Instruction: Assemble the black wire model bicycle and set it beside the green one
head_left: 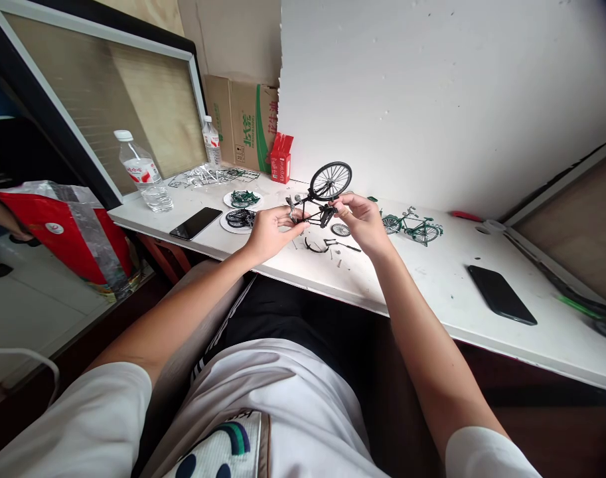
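Note:
Between my two hands is a black model bicycle frame [314, 218] with one spoked wheel [331, 181] fitted, held tilted above the table with the wheel up. My left hand [273, 234] is closed on the frame's left end. At the right, the fingers of my right hand [361, 216] pinch the frame near its dark end; whether a small part is between them too, I cannot make out. Below lie a loose wheel [340, 230], a curved black mudguard piece [316, 246] and several tiny parts. A green model bicycle [415, 227] stands beside my right hand.
Two plates [227, 221] with black and green parts sit left of my hands. Around them are phones [196, 223] [502, 294], water bottles [144, 174], plastic sprues [213, 176], a red box [281, 159] and a carton [243, 123]. The table's front edge [342, 300] runs before my lap.

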The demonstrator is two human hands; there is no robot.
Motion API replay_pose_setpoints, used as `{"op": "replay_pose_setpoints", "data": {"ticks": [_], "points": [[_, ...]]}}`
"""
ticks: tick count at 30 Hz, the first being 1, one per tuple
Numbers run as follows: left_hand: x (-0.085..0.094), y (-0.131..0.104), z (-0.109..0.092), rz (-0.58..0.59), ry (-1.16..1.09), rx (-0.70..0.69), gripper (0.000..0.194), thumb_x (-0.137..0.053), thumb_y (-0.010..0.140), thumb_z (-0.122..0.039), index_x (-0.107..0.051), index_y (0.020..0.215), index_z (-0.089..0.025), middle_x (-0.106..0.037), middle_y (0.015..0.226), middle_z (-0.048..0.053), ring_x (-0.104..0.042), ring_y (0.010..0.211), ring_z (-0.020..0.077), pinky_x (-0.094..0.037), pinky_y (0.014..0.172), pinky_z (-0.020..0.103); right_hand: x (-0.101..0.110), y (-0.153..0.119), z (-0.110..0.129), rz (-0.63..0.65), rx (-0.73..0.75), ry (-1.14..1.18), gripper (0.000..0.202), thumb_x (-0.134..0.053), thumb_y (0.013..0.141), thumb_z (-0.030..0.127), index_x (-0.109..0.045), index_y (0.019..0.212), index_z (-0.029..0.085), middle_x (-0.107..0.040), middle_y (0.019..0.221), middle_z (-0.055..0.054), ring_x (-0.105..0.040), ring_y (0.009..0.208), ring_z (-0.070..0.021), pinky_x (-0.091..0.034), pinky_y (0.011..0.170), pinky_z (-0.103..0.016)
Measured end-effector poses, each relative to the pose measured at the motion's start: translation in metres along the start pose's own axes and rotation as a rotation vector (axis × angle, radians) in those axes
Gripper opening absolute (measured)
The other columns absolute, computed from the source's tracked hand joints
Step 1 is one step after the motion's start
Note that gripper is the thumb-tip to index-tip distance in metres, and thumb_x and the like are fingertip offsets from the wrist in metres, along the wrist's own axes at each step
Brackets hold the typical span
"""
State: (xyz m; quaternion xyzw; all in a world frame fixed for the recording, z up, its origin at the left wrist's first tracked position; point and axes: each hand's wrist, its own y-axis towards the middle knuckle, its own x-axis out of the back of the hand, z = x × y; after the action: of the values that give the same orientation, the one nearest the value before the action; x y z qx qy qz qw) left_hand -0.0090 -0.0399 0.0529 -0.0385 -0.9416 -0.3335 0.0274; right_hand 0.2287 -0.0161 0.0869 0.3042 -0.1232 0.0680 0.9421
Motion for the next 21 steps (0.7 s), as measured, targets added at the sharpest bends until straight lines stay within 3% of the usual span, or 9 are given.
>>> {"op": "replay_pose_setpoints", "data": {"ticks": [10, 21], "points": [[0.0033, -0.0028, -0.0043, -0.057, 0.188, -0.138, 0.032, -0.090, 0.084, -0.042, -0.086, 0.104, -0.018, -0.086, 0.108, 0.013, -0.082, 0.100, 0.0284, -0.066, 0.100, 0.041, -0.0037, -0.0009, -0.0022, 0.036, 0.046, 0.092, 0.056, -0.079, 0.086, 0.080, -0.069, 0.097, 0.026, -0.069, 0.098, -0.004, -0.065, 0.087, -0.0199, -0.060, 0.088, -0.038], [0.0033, -0.0045, -0.0070, -0.081, 0.232, -0.176, 0.025, -0.089, 0.085, -0.039, -0.087, 0.101, -0.020, -0.086, 0.108, 0.012, -0.082, 0.100, 0.0288, -0.065, 0.100, 0.041, -0.0009, -0.0029, 0.0072, 0.059, 0.054, 0.039, 0.058, -0.075, 0.086, 0.084, -0.069, 0.097, 0.028, -0.071, 0.101, -0.006, -0.068, 0.097, -0.0243, -0.061, 0.094, -0.041]]}}
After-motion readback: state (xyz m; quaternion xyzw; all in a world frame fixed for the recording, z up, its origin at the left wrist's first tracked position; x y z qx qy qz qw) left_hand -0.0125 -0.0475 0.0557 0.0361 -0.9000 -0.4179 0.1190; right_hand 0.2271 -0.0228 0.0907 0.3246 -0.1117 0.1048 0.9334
